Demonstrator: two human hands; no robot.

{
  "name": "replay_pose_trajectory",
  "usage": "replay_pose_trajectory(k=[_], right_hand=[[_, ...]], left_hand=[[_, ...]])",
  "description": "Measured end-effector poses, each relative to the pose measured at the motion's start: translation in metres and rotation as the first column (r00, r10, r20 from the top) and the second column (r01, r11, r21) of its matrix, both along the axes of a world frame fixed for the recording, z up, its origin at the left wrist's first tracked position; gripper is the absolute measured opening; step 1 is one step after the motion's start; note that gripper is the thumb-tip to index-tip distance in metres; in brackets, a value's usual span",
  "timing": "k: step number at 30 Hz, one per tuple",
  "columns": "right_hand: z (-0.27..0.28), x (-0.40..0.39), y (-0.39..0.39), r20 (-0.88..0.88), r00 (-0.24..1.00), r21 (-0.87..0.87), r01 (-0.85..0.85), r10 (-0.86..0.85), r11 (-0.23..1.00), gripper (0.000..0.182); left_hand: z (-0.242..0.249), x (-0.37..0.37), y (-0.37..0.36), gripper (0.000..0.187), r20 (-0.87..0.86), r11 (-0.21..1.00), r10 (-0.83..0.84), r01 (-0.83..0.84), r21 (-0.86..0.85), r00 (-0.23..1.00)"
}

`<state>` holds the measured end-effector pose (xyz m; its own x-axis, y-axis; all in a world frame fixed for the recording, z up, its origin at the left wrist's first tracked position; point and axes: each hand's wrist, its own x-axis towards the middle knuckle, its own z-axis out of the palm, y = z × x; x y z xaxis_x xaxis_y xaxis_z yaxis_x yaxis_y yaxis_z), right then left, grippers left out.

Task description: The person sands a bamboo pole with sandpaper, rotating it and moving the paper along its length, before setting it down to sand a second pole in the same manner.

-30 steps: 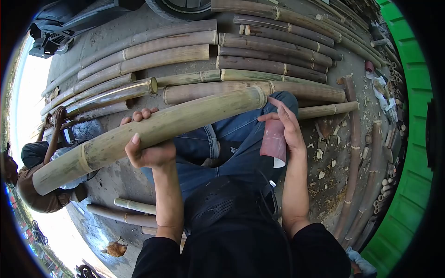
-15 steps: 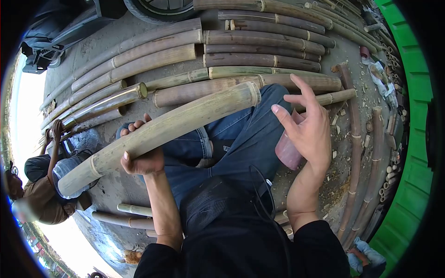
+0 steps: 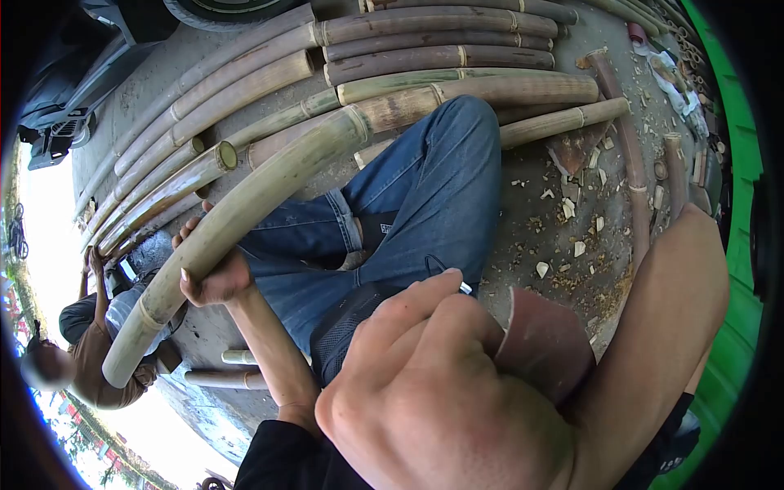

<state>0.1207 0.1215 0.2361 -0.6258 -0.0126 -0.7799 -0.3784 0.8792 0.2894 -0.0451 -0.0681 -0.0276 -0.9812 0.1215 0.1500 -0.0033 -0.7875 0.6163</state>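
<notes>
My left hand [image 3: 222,276] is wrapped around a thick bamboo pole [image 3: 261,188], holding it on a slant over my lap. The pole's upper end reaches above my knee, its lower end toward the left. Large and close to the camera is my right hand [image 3: 433,384], its back toward me and its fingers bent closed. From it sticks out a curled reddish-brown sheet that looks like sandpaper [image 3: 547,343]. The fingertips gripping the sheet are hidden behind the hand. My crossed legs in jeans [image 3: 441,188] lie beneath.
Several bamboo poles [image 3: 441,57] lie in rows ahead. Wood chips [image 3: 572,220] litter the ground at the right, before a green metal wall [image 3: 747,229]. Another person [image 3: 102,359] crouches at the left. A vehicle's wheel [image 3: 229,10] stands at the top.
My right hand has come from beside the pole's upper end down and close to the camera, with the sheet. The bamboo pole has shifted left and tilted more steeply in my left hand.
</notes>
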Motion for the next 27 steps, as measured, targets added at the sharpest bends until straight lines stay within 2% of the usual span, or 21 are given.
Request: replay_pose_trajectory(k=[4,7,9,11,13,14,15,16,17,18,20,21,22,23,25,26,27], right_hand=[[-0.003,0.001,0.011,-0.089,0.996,-0.119,0.013,-0.024,0.993,0.042],[0.001,0.002,0.04,-0.239,0.965,-0.307,0.033,-0.11,0.951,0.036],[0.003,0.001,0.059,-0.345,0.922,-0.471,-0.009,-0.175,0.882,0.033],[0.0,-0.006,0.075,-0.441,0.861,-0.631,-0.097,-0.253,0.769,0.03],[-0.012,-0.025,0.1,-0.478,0.801,-0.724,-0.128,-0.36,0.678,0.028],[-0.01,-0.04,0.12,-0.433,0.841,-0.664,-0.055,-0.324,0.746,0.032],[-0.03,-0.051,0.139,-0.252,0.827,-0.721,0.186,-0.503,0.667,0.046],[-0.066,-0.044,0.154,-0.478,0.631,-0.775,0.023,-0.611,0.631,0.061],[-0.068,-0.05,0.164,-0.106,0.561,-0.832,0.402,-0.821,0.382,0.074],[-0.1,-0.041,0.179,-0.116,0.55,-0.858,0.363,-0.827,0.363,0.085],[-0.16,-0.021,0.19,0.038,0.55,-0.961,0.249,-0.834,0.12,0.085],[-0.174,-0.011,0.179,0.343,0.488,-0.933,0.276,-0.803,-0.231,0.075],[-0.184,-0.002,0.169,0.497,0.484,-0.866,0.229,-0.72,-0.444,0.067],[-0.194,0.006,0.156,0.527,0.508,-0.814,0.073,-0.681,-0.576,0.062],[-0.193,0.02,0.141,0.655,0.459,-0.71,0.102,-0.601,-0.697,0.061],[-0.191,0.023,0.133,0.655,0.456,-0.708,0.092,-0.603,-0.7,0.061],[-0.187,0.024,0.125,0.593,0.456,-0.747,0.004,-0.663,-0.665,0.061]], left_hand=[[-0.005,0.0,-0.005,0.06,0.048,0.999,0.037,-0.036,-0.005,0.998],[-0.015,0.003,-0.005,0.058,0.108,0.997,0.015,-0.024,0.08,0.994],[-0.018,0.003,-0.007,0.057,0.114,0.987,-0.017,-0.002,0.162,0.993],[-0.017,0.007,-0.002,0.058,0.144,0.993,-0.005,-0.012,0.116,0.99],[-0.015,0.014,0.0,0.058,0.285,0.992,0.086,-0.109,0.066,0.955],[-0.015,0.012,0.0,0.057,0.289,0.989,0.048,-0.087,0.124,0.956],[-0.018,0.009,-0.001,0.055,0.299,0.982,0.093,-0.137,0.128,0.95],[-0.016,0.01,-0.001,0.056,0.309,0.975,0.107,-0.161,0.155,0.945],[-0.016,0.012,0.001,0.056,0.322,0.965,0.115,-0.183,0.189,0.94],[-0.015,0.014,0.001,0.056,0.319,0.96,0.135,-0.203,0.192,0.938],[-0.014,0.015,0.003,0.054,0.35,0.958,0.08,-0.169,0.231,0.933],[-0.016,0.015,0.004,0.054,0.348,0.955,0.092,-0.182,0.235,0.933],[-0.019,0.016,0.005,0.054,0.366,0.951,0.051,-0.158,0.266,0.929],[-0.023,0.015,0.005,0.053,0.381,0.947,0.006,-0.128,0.295,0.924],[-0.031,0.014,0.006,0.051,0.396,0.947,0.002,-0.128,0.293,0.918],[-0.037,0.012,0.006,0.05,0.426,0.945,-0.054,-0.092,0.314,0.903],[-0.043,0.009,0.006,0.05,0.454,0.939,-0.113,-0.054,0.338,0.884]])
